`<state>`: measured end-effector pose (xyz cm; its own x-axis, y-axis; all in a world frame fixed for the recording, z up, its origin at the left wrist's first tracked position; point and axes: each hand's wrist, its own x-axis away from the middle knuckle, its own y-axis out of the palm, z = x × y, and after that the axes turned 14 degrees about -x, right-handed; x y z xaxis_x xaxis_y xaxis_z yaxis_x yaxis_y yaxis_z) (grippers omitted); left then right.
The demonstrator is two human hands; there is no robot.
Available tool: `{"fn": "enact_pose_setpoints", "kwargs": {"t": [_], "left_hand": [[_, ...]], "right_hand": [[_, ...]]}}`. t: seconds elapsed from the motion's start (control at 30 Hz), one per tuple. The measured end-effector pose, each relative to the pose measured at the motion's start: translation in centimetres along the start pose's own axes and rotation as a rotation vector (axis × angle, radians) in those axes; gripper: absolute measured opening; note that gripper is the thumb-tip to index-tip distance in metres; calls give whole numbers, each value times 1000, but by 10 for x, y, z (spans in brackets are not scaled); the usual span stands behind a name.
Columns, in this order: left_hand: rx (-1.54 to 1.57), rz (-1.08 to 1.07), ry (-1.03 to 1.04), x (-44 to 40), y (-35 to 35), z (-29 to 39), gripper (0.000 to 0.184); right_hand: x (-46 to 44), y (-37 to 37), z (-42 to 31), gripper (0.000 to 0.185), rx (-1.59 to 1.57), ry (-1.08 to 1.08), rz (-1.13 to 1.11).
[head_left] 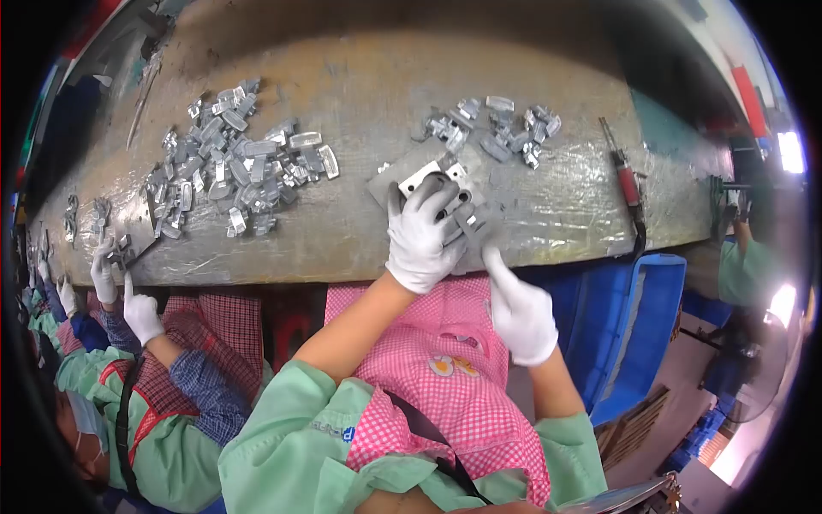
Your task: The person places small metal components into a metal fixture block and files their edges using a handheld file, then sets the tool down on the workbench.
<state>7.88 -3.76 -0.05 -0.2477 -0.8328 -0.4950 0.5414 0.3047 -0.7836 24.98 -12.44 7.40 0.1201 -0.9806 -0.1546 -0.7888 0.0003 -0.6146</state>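
Observation:
My left hand [424, 236], in a white glove with grey fingertips, bends over a pale metal block with round holes [419, 178]. Its fingers are closed on a small grey metal part [467, 219] at the block's near right side. The block rests on a flat metal plate [383, 187] on the table. My right hand [521, 315], also gloved, is apart from the part, just off the table's near edge. Its index finger stretches toward the part; the other fingers look partly curled and nothing shows in them.
Loose grey metal parts lie in a small pile [505, 128] beyond the block and a larger pile [235, 163] to the left. A red-handled tool with a cord [628, 184] lies at right. Blue crates [642, 334] stand below the table edge. Co-workers' gloved hands [141, 313] work at left.

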Motion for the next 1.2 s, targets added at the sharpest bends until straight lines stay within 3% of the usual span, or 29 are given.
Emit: {"fn": "enact_pose_setpoints", "kwargs": {"t": [0.03,0.2,0.3,0.37,0.5,0.57,0.63,0.7,0.77,0.9,0.97,1.07,1.13,1.17,1.2], "left_hand": [[17,26,6,1,2,-1,46],[0,14,21,1,1,-2,45],[-5,17,3,0,1,0,45],[24,19,9,2,1,-1,49],[18,40,29,0,0,0,50],[18,49,34,0,1,0,50],[18,72,33,2,5,-1,49],[17,94,45,2,5,-1,49],[35,91,46,1,2,-1,48],[189,106,62,5,-9,-7,41],[140,95,12,7,-26,-15,42],[114,266,-153,4,-35,-51,44],[134,410,-479,-7,-44,-72,52],[560,612,-609,-15,-41,-72,53],[191,528,-548,-9,-44,-92,53]], "right_hand": [[-10,-3,-3,49,15,82,-50],[-31,2,-3,49,3,91,-36],[0,-2,-7,52,-38,-48,19],[-11,-10,-5,50,-8,106,-67],[-54,5,35,42,28,38,31],[-72,8,48,41,5,45,182],[-98,5,54,42,-15,229,248],[-128,-2,56,52,114,452,147],[-145,-3,84,52,126,290,74],[-171,-19,99,58,158,231,-181],[-186,-32,101,60,182,237,-299],[-194,-37,104,62,216,237,-338],[-196,-37,97,62,333,286,-355],[-197,-38,96,62,333,281,-353],[-196,-39,97,60,319,274,-378]]}}
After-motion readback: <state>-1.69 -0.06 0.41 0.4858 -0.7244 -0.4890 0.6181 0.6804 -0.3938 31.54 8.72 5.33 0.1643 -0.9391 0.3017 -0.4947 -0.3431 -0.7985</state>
